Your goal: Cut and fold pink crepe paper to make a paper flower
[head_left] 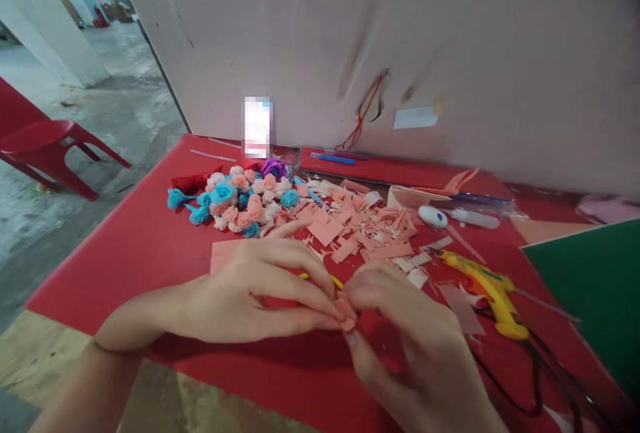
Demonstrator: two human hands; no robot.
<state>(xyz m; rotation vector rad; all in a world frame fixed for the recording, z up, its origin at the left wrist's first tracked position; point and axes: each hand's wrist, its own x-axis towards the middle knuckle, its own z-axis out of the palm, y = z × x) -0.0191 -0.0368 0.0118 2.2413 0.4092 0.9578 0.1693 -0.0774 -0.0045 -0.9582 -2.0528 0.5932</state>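
Observation:
Between both sets of fingertips is a small folded piece of pink crepe paper (346, 313). My left hand (250, 289) reaches in from the left and pinches the paper between thumb and fingers. From the right, my right hand (413, 326) grips the same piece with its thumb and bent fingers. Part of a yellow ring-shaped thing (338, 282) shows behind my fingers; the rest is hidden. Beyond my hands lies a heap of cut pink paper pieces (350, 219). A bunch of blue, pink and white paper flowers (240, 199) sits to its left.
A yellow glue gun (485, 289) with a black cord lies at the right, beside a green board (590, 286). A white oval device (433, 217) rests behind it. A phone (257, 127) leans on the wall. A red chair (45, 136) stands at the left.

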